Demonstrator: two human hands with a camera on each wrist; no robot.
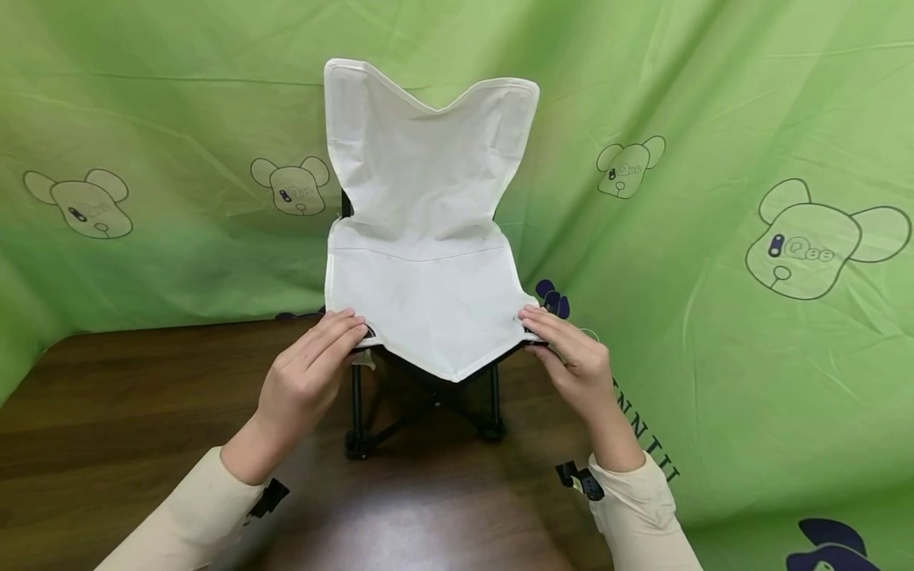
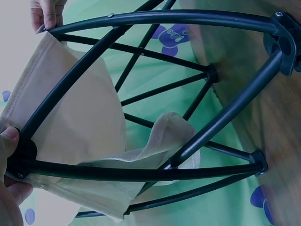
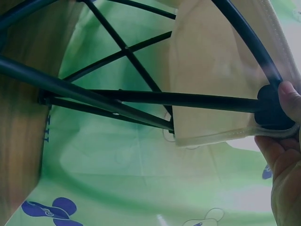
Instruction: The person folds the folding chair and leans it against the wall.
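A small folding chair with a white fabric seat and back [image 1: 428, 285] stands in front of me on black metal legs [image 1: 357, 408]. My left hand [image 1: 307, 365] grips the seat's front left corner, fingers over the fabric and thumb below. In the left wrist view, the thumb and a finger pinch the black plastic corner joint [image 2: 23, 153] there. At the front right corner, my right hand [image 1: 571, 357] holds the seat in the same way. The right wrist view shows its thumb against the black corner joint [image 3: 273, 108], with fingers behind the fabric.
The chair rests on a dark wood-grain surface [image 1: 178, 396]. Green cloth [image 1: 714, 341] printed with cartoon bear heads hangs behind and along the sides, close to my right hand. Under the seat, crossed black tubes [image 2: 141, 52] and a loose fabric flap [image 2: 164, 141] show.
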